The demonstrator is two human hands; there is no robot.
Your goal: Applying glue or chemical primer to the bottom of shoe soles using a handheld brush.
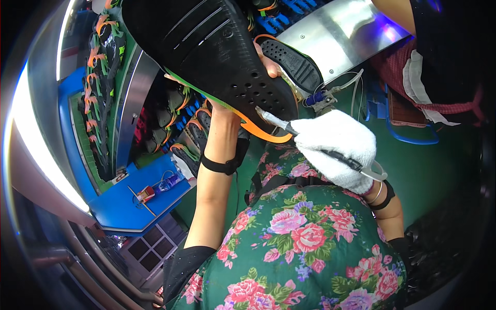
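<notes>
- The left hand is partly hidden behind a large black sole; its fingers curl over the right edge, holding the piece up with the underside showing.
- That sole has slots at its upper part, round holes lower down, and a green-and-orange strip along its left edge.
- The right hand, in a white glove, is closed around a slim dark-handled tool, whose pale tip meets the sole beside the holes, close to the orange part.
- A smaller black sole with orange trim lies just right of the held one, next to a shiny metal plate.
- At the left, a blue bench carries a small red-and-white item and a blue clear object.
- A floral apron covers the person's front, above a green floor.
</notes>
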